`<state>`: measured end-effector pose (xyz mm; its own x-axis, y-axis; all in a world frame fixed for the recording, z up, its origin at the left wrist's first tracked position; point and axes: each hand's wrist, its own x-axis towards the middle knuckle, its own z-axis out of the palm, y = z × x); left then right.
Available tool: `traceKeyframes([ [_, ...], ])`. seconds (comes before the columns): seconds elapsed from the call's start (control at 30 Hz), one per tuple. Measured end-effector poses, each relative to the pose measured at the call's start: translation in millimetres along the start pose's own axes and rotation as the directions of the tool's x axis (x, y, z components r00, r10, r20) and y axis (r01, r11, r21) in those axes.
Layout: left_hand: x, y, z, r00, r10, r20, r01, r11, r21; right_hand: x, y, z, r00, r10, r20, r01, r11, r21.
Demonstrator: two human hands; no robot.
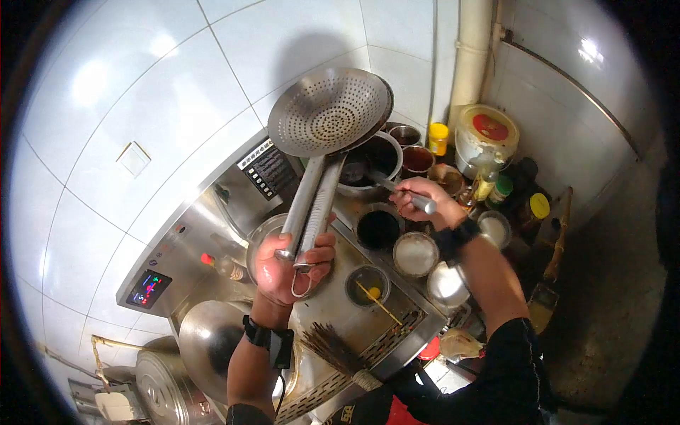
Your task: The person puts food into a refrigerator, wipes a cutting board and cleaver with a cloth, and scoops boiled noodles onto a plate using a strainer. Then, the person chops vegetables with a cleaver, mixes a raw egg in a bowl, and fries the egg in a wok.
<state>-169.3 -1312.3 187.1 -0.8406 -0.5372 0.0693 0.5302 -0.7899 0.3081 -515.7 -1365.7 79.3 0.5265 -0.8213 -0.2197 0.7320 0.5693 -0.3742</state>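
Note:
My left hand [294, 265] is closed around two metal handles side by side. One belongs to a round perforated strainer [329, 117], raised and tilted in front of the wall. The other, a ribbed handle [323, 205], runs up to a second utensil mostly hidden behind the strainer. Closed around the grey-tipped handle of a ladle [388, 185] is my right hand [423, 200]. The ladle's head reaches into a pot [398, 161] with dark contents, where it is hard to make out. The strainer covers part of this pot's left side.
A wok [205, 336] sits on the stove at lower left, beside a lidded steel pot [159, 386]. A bristle brush [340, 350] lies near the front edge. Several seasoning bowls, including a white-filled bowl [416, 254], and a white bucket [487, 138] crowd the right.

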Motion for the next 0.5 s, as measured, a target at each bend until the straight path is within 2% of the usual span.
traceKeyframes([
  [0.03,0.3,-1.1,1.5,1.0,0.006,-0.016,-0.006,1.0,0.004,1.6,-2.8,-0.5,0.992,0.096,-0.079,-0.092,0.994,0.055],
  [0.07,0.2,-2.2,2.3,0.999,0.011,-0.032,-0.01,1.0,0.008,-3.3,-5.1,-2.6,0.992,0.097,-0.08,-0.092,0.994,0.055],
  [0.13,0.9,-2.1,1.1,1.0,0.01,-0.021,-0.01,1.0,0.007,-22.9,-5.4,20.7,0.989,0.07,-0.133,-0.105,0.956,-0.274],
  [0.17,1.6,-1.8,0.9,1.0,0.01,-0.007,-0.01,1.0,0.007,-22.7,-0.4,14.0,0.978,-0.058,-0.198,0.001,0.962,-0.272],
  [0.2,1.4,-2.6,1.2,1.0,0.012,-0.006,-0.012,1.0,0.006,-30.8,5.8,23.5,0.978,-0.056,-0.199,0.0,0.961,-0.275],
  [0.27,1.1,-4.3,2.4,0.999,0.035,-0.026,-0.035,0.999,0.019,-56.6,15.9,64.5,0.93,-0.264,-0.257,0.144,0.902,-0.407],
  [0.3,0.9,-4.9,2.9,0.999,0.043,-0.026,-0.042,0.999,0.016,-64.2,19.0,77.3,0.914,-0.278,-0.294,0.104,0.863,-0.494],
  [0.4,2.9,-7.2,8.1,0.998,0.066,0.011,-0.066,0.998,0.022,-86.7,28.9,85.4,0.938,-0.216,-0.27,0.075,0.89,-0.45],
  [0.47,4.6,-9.6,19.9,0.998,0.025,0.049,-0.023,0.999,-0.033,-106.8,49.1,111.7,0.921,-0.253,-0.297,0.06,0.844,-0.532],
  [0.5,3.6,-7.2,17.0,0.992,-0.029,0.122,0.031,0.999,-0.017,-115.9,62.3,117.2,0.917,-0.278,-0.287,0.085,0.837,-0.541],
])
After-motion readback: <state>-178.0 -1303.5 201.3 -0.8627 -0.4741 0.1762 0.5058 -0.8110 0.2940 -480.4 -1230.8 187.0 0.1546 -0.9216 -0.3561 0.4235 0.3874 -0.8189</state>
